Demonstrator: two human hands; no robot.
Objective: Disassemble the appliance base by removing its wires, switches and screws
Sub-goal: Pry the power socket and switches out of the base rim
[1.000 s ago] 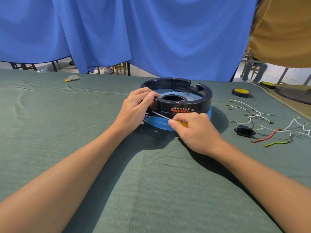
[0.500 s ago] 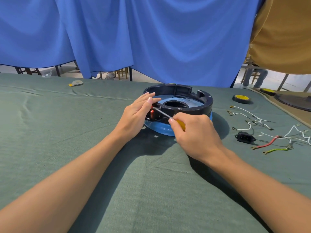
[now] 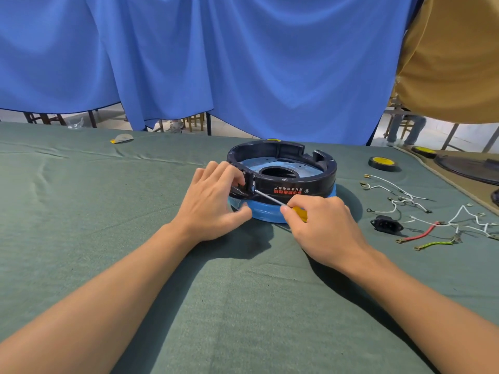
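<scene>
Your right hand [image 3: 321, 228] is wrapped round the yellow handle of a slim steel-shafted screwdriver [image 3: 270, 197], so that grip is full. The tool's long axis runs from your fist up and left to a notch in the near-left wall of the round black plastic appliance base [image 3: 322, 182]. There the tip meets a small part I cannot make out.

Your left hand [image 3: 213, 201] is the nearer one to that notch. Its fingers curl over the base's rim there and the thumb presses on the blue skirt, holding the base steady. The next push likely goes along the shaft and into the base, so brace against it.

On the base's near wall a label [image 3: 290, 190] carries red and white characters, upside down to you and too small to read. Right of the base lie loose white wires [image 3: 399, 197], a red wire [image 3: 421, 234], a green-yellow wire [image 3: 434, 242] and a black plastic socket [image 3: 387, 224].
</scene>
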